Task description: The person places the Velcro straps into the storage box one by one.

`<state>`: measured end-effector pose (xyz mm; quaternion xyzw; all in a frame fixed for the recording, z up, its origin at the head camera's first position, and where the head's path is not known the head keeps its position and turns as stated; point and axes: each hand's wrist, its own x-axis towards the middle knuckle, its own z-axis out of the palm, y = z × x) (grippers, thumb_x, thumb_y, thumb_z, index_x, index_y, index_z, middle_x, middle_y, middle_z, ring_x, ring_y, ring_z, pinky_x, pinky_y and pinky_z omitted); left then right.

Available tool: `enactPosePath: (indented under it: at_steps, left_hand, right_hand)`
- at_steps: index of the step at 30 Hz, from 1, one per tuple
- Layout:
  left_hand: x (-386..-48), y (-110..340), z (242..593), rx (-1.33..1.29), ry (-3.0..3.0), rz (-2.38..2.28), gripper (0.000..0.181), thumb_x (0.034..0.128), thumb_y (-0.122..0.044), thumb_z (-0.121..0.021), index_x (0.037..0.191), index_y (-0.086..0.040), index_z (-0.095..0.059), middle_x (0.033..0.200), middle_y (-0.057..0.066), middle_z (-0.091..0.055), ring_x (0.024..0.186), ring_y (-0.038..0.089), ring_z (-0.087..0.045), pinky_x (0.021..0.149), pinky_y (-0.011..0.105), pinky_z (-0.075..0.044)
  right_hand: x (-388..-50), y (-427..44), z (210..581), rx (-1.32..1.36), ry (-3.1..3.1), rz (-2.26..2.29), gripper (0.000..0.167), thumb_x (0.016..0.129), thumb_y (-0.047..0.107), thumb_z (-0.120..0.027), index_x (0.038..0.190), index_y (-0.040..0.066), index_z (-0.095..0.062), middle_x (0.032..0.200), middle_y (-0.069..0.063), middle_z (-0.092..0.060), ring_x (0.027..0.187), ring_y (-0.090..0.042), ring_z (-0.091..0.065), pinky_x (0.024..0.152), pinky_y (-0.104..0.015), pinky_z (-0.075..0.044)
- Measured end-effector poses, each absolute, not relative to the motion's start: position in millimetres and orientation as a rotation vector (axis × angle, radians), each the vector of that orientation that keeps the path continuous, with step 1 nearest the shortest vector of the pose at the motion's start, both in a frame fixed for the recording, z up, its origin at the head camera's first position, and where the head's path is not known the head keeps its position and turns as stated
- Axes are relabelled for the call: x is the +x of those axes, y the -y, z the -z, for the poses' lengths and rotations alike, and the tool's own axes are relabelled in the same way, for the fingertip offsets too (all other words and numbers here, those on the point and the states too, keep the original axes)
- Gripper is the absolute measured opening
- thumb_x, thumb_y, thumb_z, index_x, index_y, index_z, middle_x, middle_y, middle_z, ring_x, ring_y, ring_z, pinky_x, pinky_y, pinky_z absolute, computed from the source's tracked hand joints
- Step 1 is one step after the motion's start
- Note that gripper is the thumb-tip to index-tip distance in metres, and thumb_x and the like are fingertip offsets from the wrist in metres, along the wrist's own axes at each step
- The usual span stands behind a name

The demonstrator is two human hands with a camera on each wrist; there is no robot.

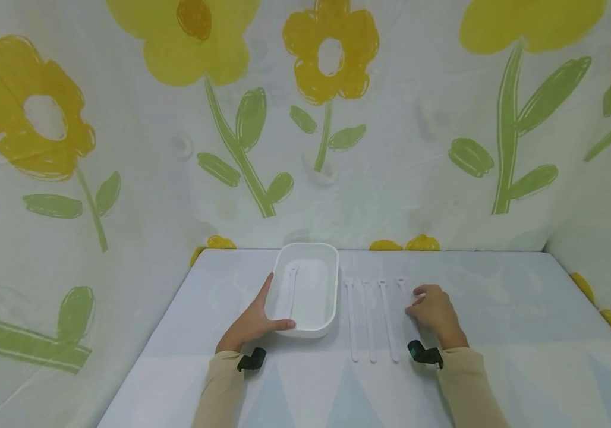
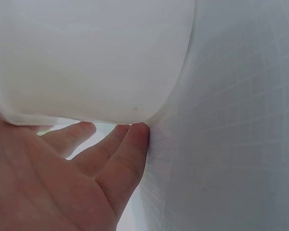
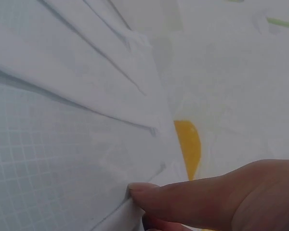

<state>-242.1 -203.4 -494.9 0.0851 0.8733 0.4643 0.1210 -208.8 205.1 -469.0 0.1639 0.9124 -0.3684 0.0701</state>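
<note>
A white rectangular tray [image 1: 314, 285] stands on the table, with one long thin white plastic stick [image 1: 292, 291] lying inside. My left hand [image 1: 252, 321] holds the tray at its near left corner, thumb on the front rim. In the left wrist view its fingers [image 2: 130, 159] touch the outer wall. Right of the tray, several similar sticks [image 1: 369, 321] with small slotted heads lie in a row. My right hand [image 1: 436, 312] is at the rightmost stick [image 1: 402, 284]. In the right wrist view the thumb [image 3: 183, 199] pinches its edge; the other fingers are mostly hidden.
The pale table [image 1: 519, 309] carries a faint pattern and meets a flower-printed cloth [image 1: 391, 148] at the back. More of this cloth hangs at the left and right sides. A black wrist camera [image 1: 424, 353] sits on the right wrist, another [image 1: 252, 358] on the left.
</note>
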Motion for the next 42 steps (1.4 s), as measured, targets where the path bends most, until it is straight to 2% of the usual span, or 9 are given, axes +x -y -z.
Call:
enactPosePath:
  at_steps: [9,19,24,31,38,42]
  left_hand:
    - [-240.8,202.9,493.8,0.261,-2.538,-1.366,0.137,0.0707,-0.048,-0.093,0.168,-0.031,0.001,0.176,0.006,-0.009,0.153,0.035,-0.029,0.122,0.067,-0.027]
    - [-240.2,202.9,492.3,0.267,-2.557,-1.357,0.136,0.0714,-0.048,-0.093,0.168,-0.03,0.001,0.176,0.005,-0.009,0.155,0.035,-0.028,0.123,0.066,-0.026]
    - [-240.2,202.1,491.5,0.255,-2.554,-1.356,0.136,0.0713,-0.048,-0.093,0.168,-0.03,0.001,0.176,0.007,-0.009,0.156,0.036,-0.027,0.123,0.067,-0.025]
    - [-238.9,201.6,491.0,0.262,-2.551,-1.36,0.136,0.0712,-0.049,-0.093,0.168,-0.029,0.001,0.176,0.005,-0.009,0.157,0.035,-0.025,0.123,0.067,-0.025]
    - [-239.0,201.4,491.1,0.276,-2.554,-1.365,0.136,0.0713,-0.048,-0.093,0.168,-0.028,0.001,0.176,0.007,-0.009,0.156,0.036,-0.027,0.123,0.067,-0.026]
    - [-239.9,201.7,491.8,0.28,-2.547,-1.375,0.135,0.0717,-0.047,-0.093,0.168,-0.031,0.001,0.176,0.005,-0.01,0.154,0.034,-0.029,0.123,0.066,-0.027]
  right_hand:
    - [-204.9,-202.3,463.5,0.531,-2.744,1.06,0.051,0.09,0.01,-0.073,0.134,-0.01,-0.057,0.113,-0.029,-0.068,0.095,-0.037,-0.065,0.083,-0.049,-0.056]
    - [-206.9,-202.7,463.4,0.473,-2.755,1.091,0.03,0.091,0.005,-0.071,0.116,-0.011,-0.067,0.11,-0.027,-0.069,0.092,-0.034,-0.063,0.084,-0.048,-0.056]
    - [-208.2,-202.5,465.4,0.48,-2.75,1.089,0.031,0.091,0.005,-0.071,0.118,-0.011,-0.066,0.11,-0.027,-0.067,0.094,-0.035,-0.061,0.088,-0.05,-0.055]
    - [-208.5,-202.5,464.7,0.484,-2.738,1.048,0.034,0.092,0.007,-0.071,0.121,-0.009,-0.065,0.109,-0.026,-0.069,0.091,-0.033,-0.063,0.085,-0.049,-0.055]
    - [-208.8,-202.9,465.6,0.472,-2.727,1.084,0.037,0.092,0.007,-0.07,0.125,-0.009,-0.063,0.111,-0.027,-0.071,0.089,-0.031,-0.066,0.089,-0.052,-0.055]
    - [-209.3,-204.8,467.2,0.44,-2.741,1.133,0.037,0.092,0.007,-0.07,0.124,-0.009,-0.064,0.109,-0.026,-0.071,0.087,-0.028,-0.067,0.087,-0.049,-0.056]
